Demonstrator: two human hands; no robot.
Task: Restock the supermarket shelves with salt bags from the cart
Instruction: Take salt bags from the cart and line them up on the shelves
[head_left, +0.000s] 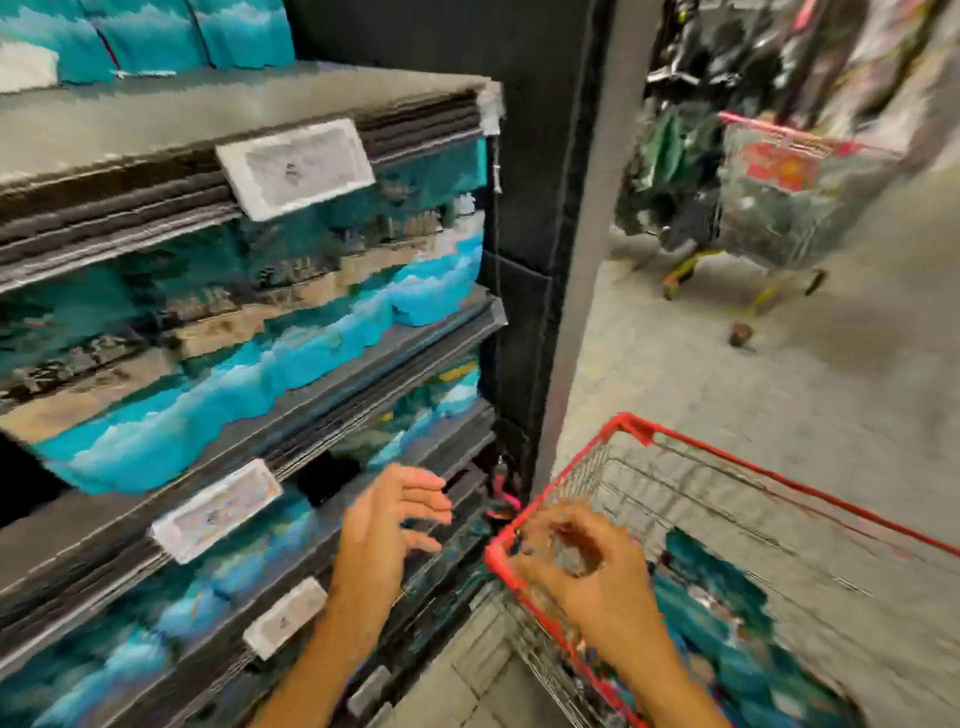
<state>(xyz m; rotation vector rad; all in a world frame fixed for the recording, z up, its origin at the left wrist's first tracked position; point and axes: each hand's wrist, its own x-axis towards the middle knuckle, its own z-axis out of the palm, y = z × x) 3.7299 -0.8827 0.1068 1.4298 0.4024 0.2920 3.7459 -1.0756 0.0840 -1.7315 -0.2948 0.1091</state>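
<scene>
Bare and holding nothing, the left hand (395, 525) hovers with fingers spread before the shelves (311, 358), while the right hand (576, 556), fingers loosely curled and seemingly unladen, hangs over the red-rimmed cart (727, 452) at lower right. Teal salt bags (727, 613) lie in it, presumably next to be picked; blur hides finer detail.

Turquoise-and-white salt bags (260, 374), red-rimmed grey wire cart (769, 467), grey shelves (395, 364)

Bare forearms, no visible sleeves
</scene>
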